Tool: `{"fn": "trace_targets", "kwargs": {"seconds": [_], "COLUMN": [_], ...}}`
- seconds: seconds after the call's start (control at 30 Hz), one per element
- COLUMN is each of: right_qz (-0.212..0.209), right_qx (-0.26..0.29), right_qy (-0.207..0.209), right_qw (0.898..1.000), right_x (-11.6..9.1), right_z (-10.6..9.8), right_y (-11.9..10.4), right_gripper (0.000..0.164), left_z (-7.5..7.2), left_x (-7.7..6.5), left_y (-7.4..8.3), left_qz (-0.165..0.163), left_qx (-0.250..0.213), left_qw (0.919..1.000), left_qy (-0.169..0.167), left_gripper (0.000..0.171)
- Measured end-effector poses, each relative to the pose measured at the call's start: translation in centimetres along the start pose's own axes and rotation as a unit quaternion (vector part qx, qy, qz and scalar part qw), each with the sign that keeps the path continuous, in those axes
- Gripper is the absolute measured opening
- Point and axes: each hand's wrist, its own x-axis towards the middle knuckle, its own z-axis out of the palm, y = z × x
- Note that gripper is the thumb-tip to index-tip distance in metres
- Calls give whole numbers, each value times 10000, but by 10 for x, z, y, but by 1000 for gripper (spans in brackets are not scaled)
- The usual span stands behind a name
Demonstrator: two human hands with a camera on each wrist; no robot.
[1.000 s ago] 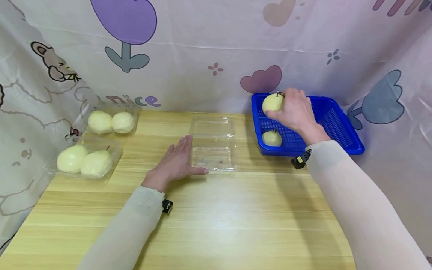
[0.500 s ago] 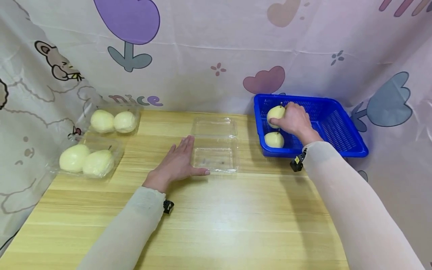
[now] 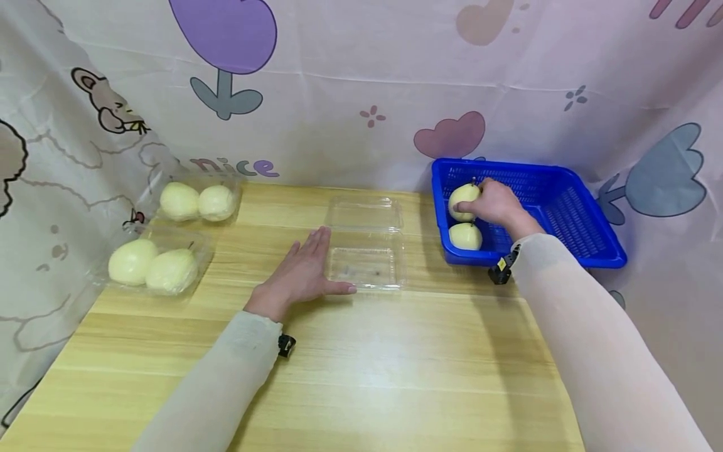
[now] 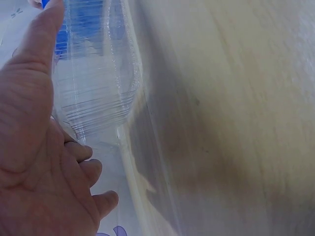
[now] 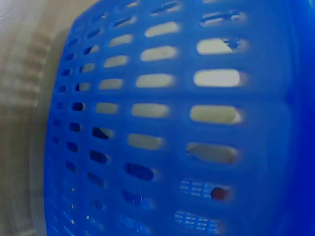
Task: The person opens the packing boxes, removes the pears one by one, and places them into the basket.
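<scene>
My right hand [image 3: 497,204] grips a pale yellow pear [image 3: 462,201] inside the blue basket [image 3: 587,204], thumb in front and fingers behind. A second pear [image 3: 465,238] sits just in front of that one, at the basket's left end. In the right wrist view the slotted basket wall [image 5: 162,93] hides the hand. My left hand [image 3: 299,270] lies along the left side of a clear plastic clamshell box [image 3: 364,269], fingers straight and thumb across its near corner. The box stands unfolded, its lid [image 3: 364,213] flat at the back. Up close, the left hand [image 4: 39,128] touches the box's ridged wall [image 4: 93,98].
Two clear boxes stand at the left: a rear one with two pears [image 3: 198,202] and a nearer one with two pears [image 3: 152,267]. A printed curtain [image 3: 316,94] hangs behind the wooden table [image 3: 384,364].
My right hand has lowered the pear into the basket, bringing it down behind the second pear. The left hand has stayed at the box. The head view has shifted slightly.
</scene>
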Motion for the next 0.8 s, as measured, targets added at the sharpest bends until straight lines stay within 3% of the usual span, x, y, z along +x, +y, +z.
{"fn": "trace_targets", "kwargs": {"seconds": [0.5,0.8], "right_qz": [-60,-2], "right_qx": [249,381], "right_qy": [-797,-1062], "right_qw": [9965,9936], "right_x": [8,9], "right_z": [3,2], "right_y": [4,8], "right_gripper": [84,96], "left_z": [2,0], "left_x": [1,0], "left_y": [2,1], "left_qz": [0,26], "left_qx": [0,42], "left_qw": [10000,10000], "left_qy": [20,43], "left_gripper": [140,142]}}
